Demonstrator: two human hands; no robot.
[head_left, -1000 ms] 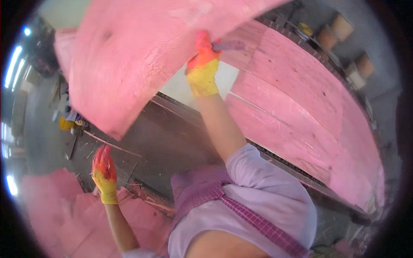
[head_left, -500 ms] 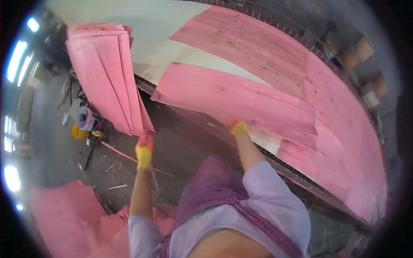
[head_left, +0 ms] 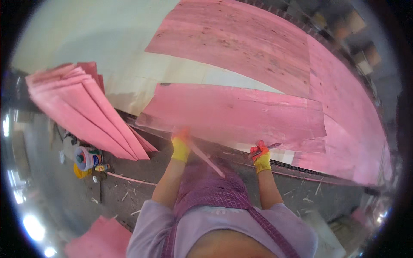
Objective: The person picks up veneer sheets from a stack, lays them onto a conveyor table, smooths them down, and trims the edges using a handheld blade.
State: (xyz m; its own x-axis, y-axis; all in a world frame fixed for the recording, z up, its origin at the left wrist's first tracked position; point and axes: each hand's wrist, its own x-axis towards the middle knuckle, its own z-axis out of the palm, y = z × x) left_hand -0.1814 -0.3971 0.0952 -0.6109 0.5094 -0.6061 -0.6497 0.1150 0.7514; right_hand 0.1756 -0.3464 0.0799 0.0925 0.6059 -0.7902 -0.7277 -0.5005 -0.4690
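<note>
My left hand (head_left: 180, 146), in a yellow glove with orange-red fingers, is closed at the near edge of a pink veneer sheet (head_left: 241, 109). From it a narrow pink strip (head_left: 208, 161) slants down toward my apron; the fingers are blurred. My right hand (head_left: 261, 158), gloved alike, grips a slim dark knife-like tool (head_left: 272, 146) just off the sheet's near edge. The sheet lies on a pale surface (head_left: 124, 51) and overlaps other pink veneer at its right end. Beyond it rests a darker, knotty pink sheet (head_left: 232, 43).
A fanned stack of pink sheets (head_left: 86, 109) overhangs the table edge at left. Below it on the floor stand a bucket (head_left: 87, 158) and a yellow container (head_left: 81, 172). More pink sheets (head_left: 101, 238) lie at the lower left. Wood scraps litter the floor.
My left hand has moved right, from beside the stack to the sheet's edge, and a strip now hangs from it. My right hand has shifted right, showing the dark tool. The view has turned.
</note>
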